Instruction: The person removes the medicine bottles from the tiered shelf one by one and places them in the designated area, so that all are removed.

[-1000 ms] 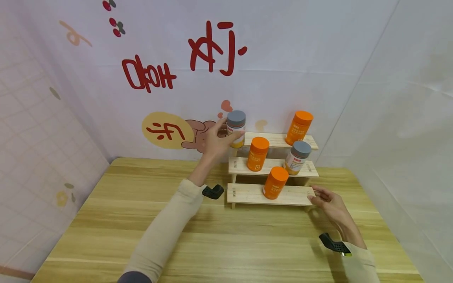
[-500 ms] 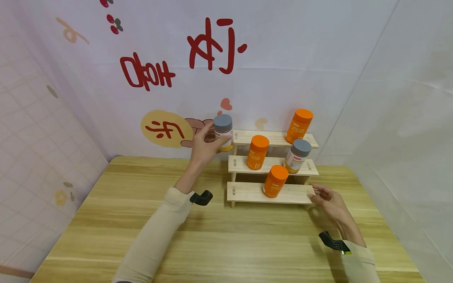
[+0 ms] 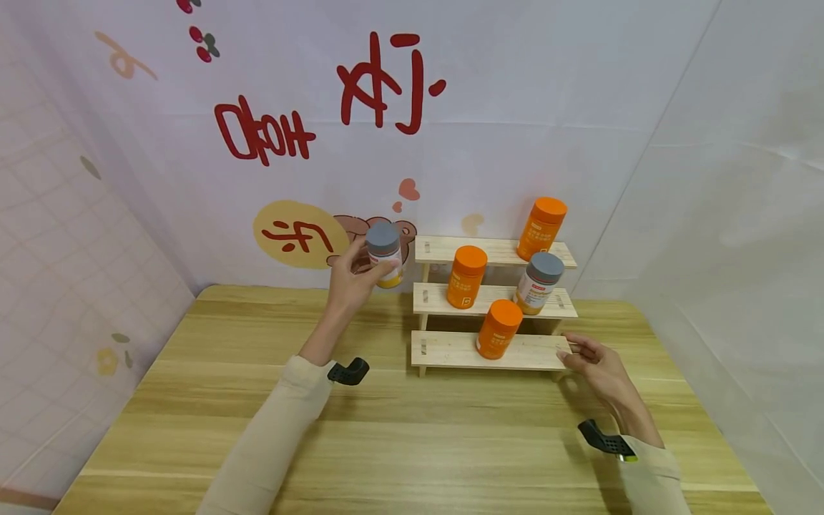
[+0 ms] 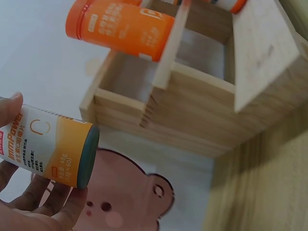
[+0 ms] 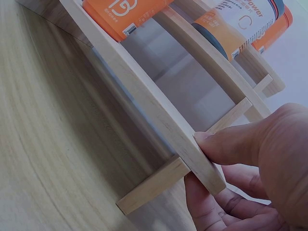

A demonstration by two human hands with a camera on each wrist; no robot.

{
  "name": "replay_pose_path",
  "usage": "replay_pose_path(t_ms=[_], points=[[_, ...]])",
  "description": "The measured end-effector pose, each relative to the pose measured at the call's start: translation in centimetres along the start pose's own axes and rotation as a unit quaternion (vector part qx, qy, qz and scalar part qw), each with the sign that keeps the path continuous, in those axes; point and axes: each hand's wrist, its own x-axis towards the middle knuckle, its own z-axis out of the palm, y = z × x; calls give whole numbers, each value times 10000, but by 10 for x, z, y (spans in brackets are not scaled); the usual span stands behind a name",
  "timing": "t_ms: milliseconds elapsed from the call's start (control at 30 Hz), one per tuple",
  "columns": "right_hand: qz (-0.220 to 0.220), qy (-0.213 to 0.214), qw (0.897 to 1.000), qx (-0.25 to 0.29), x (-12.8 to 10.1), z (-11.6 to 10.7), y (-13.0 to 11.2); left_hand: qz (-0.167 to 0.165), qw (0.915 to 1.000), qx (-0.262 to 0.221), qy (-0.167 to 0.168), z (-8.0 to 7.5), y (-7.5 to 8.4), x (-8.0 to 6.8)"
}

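My left hand (image 3: 350, 286) grips a white and yellow supplement bottle (image 3: 384, 255) with a grey lid, off the left end of the rack and above the table. In the left wrist view the label of this bottle (image 4: 45, 144) faces the camera, thumb on one side and fingers on the other. My right hand (image 3: 599, 365) pinches the right end of the lowest shelf of the wooden three-step rack (image 3: 450, 350), thumb on top and fingers beneath. A second grey-lidded bottle (image 3: 539, 285) stands at the right of the middle step.
Orange bottles stand on the rack: one at the top right (image 3: 542, 229), one on the middle step (image 3: 466, 277), one on the lowest step (image 3: 499, 329). Behind the wooden table (image 3: 386, 443) hangs a printed white cloth (image 3: 515, 107).
My left hand has carried the grey-lidded bottle left and slightly down, away from the top step's left end. My right hand keeps its hold on the lowest shelf.
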Motion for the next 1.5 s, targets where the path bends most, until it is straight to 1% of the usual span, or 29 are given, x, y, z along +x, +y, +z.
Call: replay_pose_path(t_ms=[167, 333, 467, 533, 567, 667, 767, 800, 933, 1133, 1267, 1500], points=[[-15, 2, 10000, 0, 0, 0, 1, -189, 9998, 5, -15, -6, -12, -6], [-31, -19, 10000, 5, 1, 0, 1, -397, 9992, 0, -10, -11, -27, -11], [-38, -44, 10000, 55, 1, 0, 1, -436, 9990, 26, 0, -13, -37, -13], [-37, -53, 9999, 86, 0, 0, 1, -437, 9990, 17, -5, -14, -40, -15], [-36, -55, 9999, 102, 0, 0, 1, -491, 9988, 15, -7, -14, -38, -17], [-47, -66, 9999, 121, 0, -1, 0, -505, 9987, 47, 34, -16, -44, -19], [-61, -65, 9999, 118, 0, -1, 0, -601, 9981, 154, 55, -17, -51, -20], [-68, -63, 9999, 132, 1, -1, 0, -599, 9980, 187, 62, -17, -57, -19], [-79, -55, 9997, 226, 1, -1, 2, -816, 9963, 273, 50, -18, -63, -21], [-60, -38, 9996, 259, 1, 1, 3, -848, 9956, 381, 123, -18, -76, -26], [-41, -34, 9997, 255, 1, 1, 3, -879, 9952, 404, 161, -18, -84, -29], [-47, -41, 9998, 209, 0, 0, 2, -1117, 9931, 323, 166, -18, -94, -34]])
